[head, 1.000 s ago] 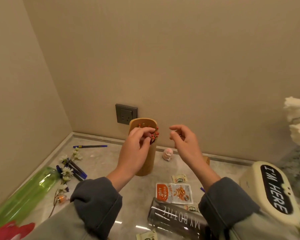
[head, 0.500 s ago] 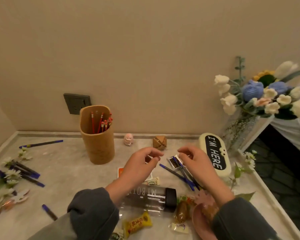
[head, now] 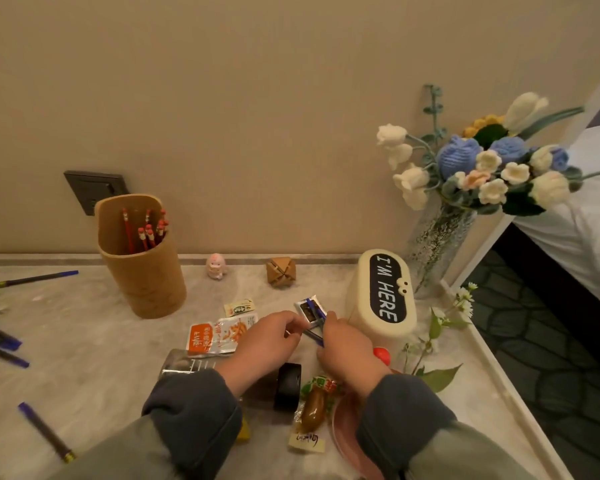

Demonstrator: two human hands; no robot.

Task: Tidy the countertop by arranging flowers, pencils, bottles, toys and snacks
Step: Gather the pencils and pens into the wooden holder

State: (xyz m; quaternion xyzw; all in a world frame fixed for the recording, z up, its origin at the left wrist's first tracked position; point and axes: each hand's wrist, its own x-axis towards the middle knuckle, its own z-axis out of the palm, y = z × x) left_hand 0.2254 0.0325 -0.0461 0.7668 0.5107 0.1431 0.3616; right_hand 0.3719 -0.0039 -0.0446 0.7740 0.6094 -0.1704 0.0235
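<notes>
My right hand (head: 347,348) and left hand (head: 267,341) meet at mid-counter, fingers curled, together pinching a few blue pencils (head: 313,336) that lie across a small dark snack packet (head: 308,311). Just right of them I see a cream box (head: 381,299) lettered "I'M HERE". An orange snack pouch (head: 219,334) lies beside my left hand, and a clear bottle (head: 288,381) lies on its side under my wrists. On the pale marble countertop (head: 84,341), a wooden holder (head: 142,271) with red pencils (head: 149,230) stands back left. A vase (head: 440,244) of knitted flowers (head: 482,168) stands in the right corner against the beige wall.
</notes>
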